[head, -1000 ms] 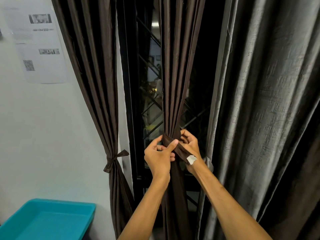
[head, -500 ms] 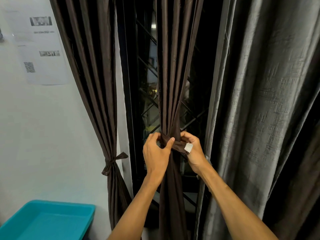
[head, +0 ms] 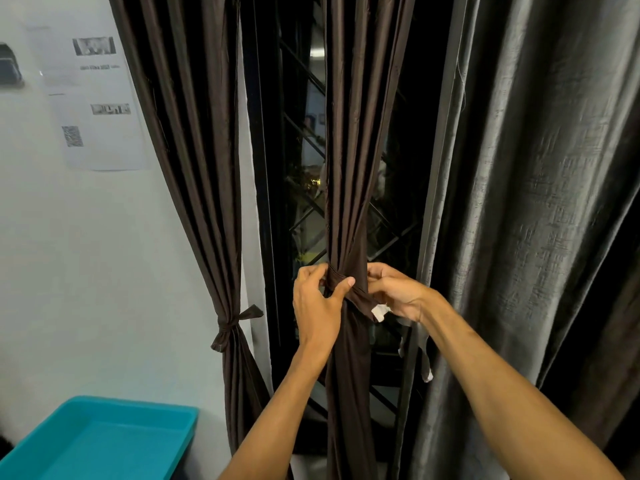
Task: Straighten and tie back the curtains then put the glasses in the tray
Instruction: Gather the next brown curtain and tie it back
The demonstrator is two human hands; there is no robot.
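Observation:
A dark brown middle curtain (head: pixel 349 174) hangs gathered in front of the window. A brown tie-back band (head: pixel 362 299) with a white tag wraps around it at waist height. My left hand (head: pixel 317 308) pinches the band on its left side, thumb across the front. My right hand (head: pixel 398 292) grips the band's other end at the right. The left brown curtain (head: pixel 194 161) is tied with a knotted band (head: pixel 230 325). A turquoise tray (head: pixel 104 441) sits at the bottom left. No glasses are in view.
A grey textured curtain (head: pixel 540 237) hangs at the right, with a grey strap dangling by its edge. Behind the curtains is a dark window with a diamond metal grille (head: pixel 304 209). Printed sheets (head: pixel 97 98) are stuck on the white wall at the left.
Both hands have shifted along the band around the middle curtain; the right hand now holds the band's end out to the right. The view has tilted slightly.

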